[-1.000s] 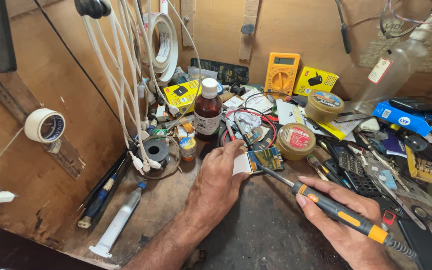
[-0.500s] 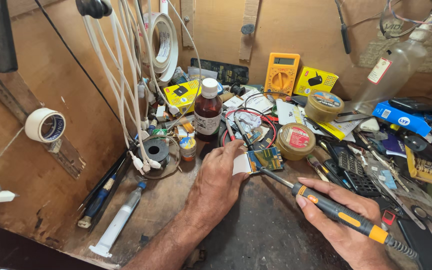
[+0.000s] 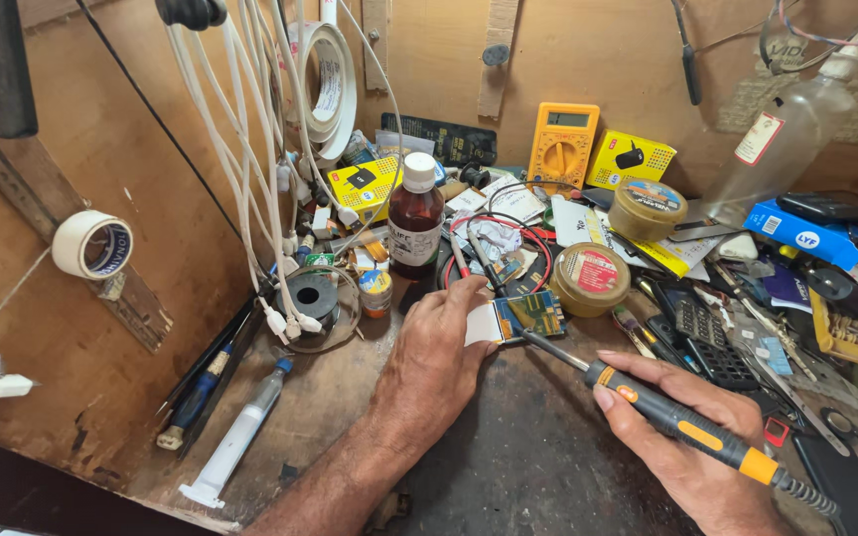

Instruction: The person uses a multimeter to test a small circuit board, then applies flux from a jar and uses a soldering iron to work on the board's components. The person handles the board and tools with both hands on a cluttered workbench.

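My left hand (image 3: 439, 349) lies on the dark workbench and pins down a small circuit board (image 3: 526, 315) with a white ribbon strip by its left edge. My right hand (image 3: 682, 447) holds a black and orange soldering iron (image 3: 687, 429) like a pen. Its metal tip reaches up and left to the lower edge of the board. A round tin of paste with a red label (image 3: 589, 278) sits just right of the board. A brown bottle with a white cap (image 3: 415, 214) stands behind my left hand.
A yellow multimeter (image 3: 562, 145) leans on the back wall. White cables (image 3: 262, 189) hang at the left above a solder spool (image 3: 312, 296). A syringe (image 3: 234, 445) lies near the front left edge. Tools, boxes and a keypad (image 3: 699, 330) crowd the right side.
The soldering iron's tip has shifted slightly along the board's lower edge. My left hand stays pressed on the board.
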